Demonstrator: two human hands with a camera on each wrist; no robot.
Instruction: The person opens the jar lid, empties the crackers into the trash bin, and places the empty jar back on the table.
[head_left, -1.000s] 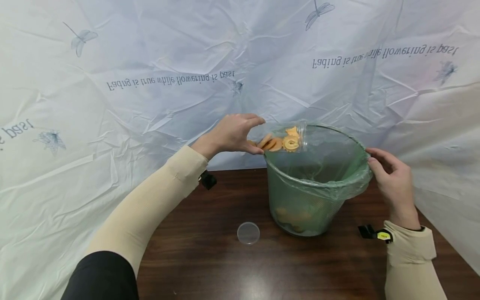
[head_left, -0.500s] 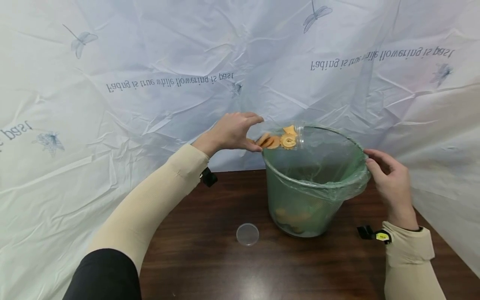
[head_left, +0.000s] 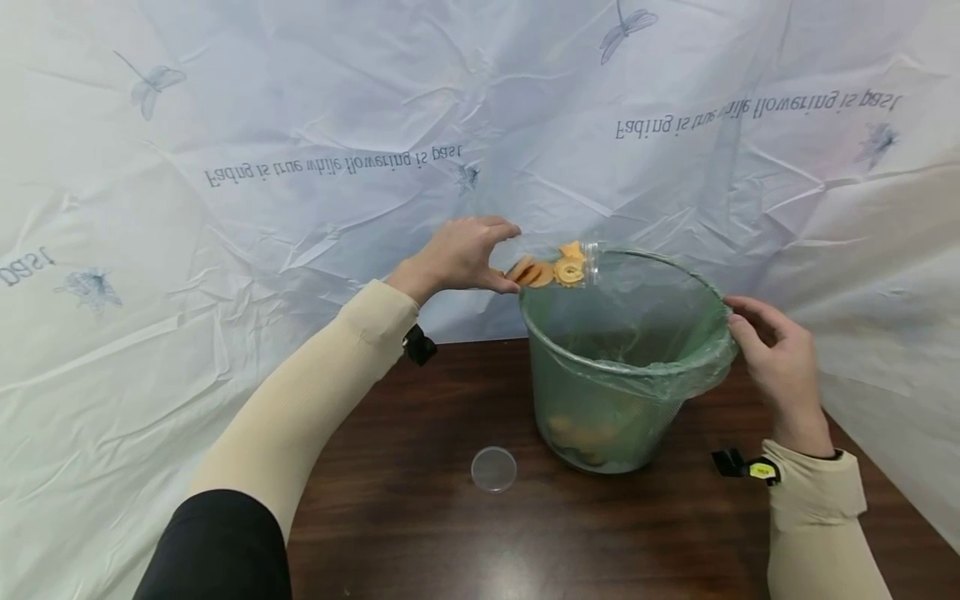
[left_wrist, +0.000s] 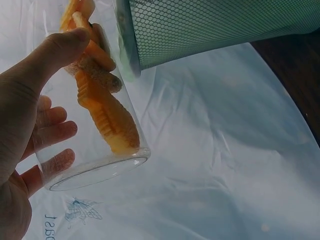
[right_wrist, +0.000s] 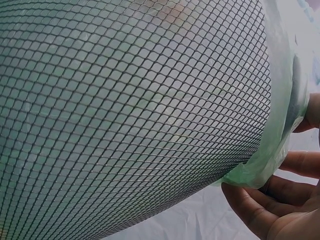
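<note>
My left hand [head_left: 467,257] grips a clear plastic jar [left_wrist: 135,132], thumb on one side and fingers round the other. The jar lies on its side over the left rim of a mesh wastebasket [head_left: 600,400], its mouth facing in over the basket. Orange and tan biscuits [head_left: 542,273] are inside it, one ring-shaped piece close to the mouth. A green bag lines the basket and is folded over the rim. At the far right rim, my right hand [head_left: 783,362] pinches the rim and the bag liner [right_wrist: 257,170] between thumb and fingers.
A round clear lid [head_left: 494,469] lies on the dark wooden table [head_left: 405,517], left of the basket's base. Some orange-brown pieces [head_left: 585,433] show through the mesh at the basket's bottom. A white printed sheet [head_left: 337,100] hangs behind and at both sides.
My left hand and the jar have risen slightly and shifted a little to the left. The biscuits stay inside the jar. My right hand keeps its hold on the rim.
</note>
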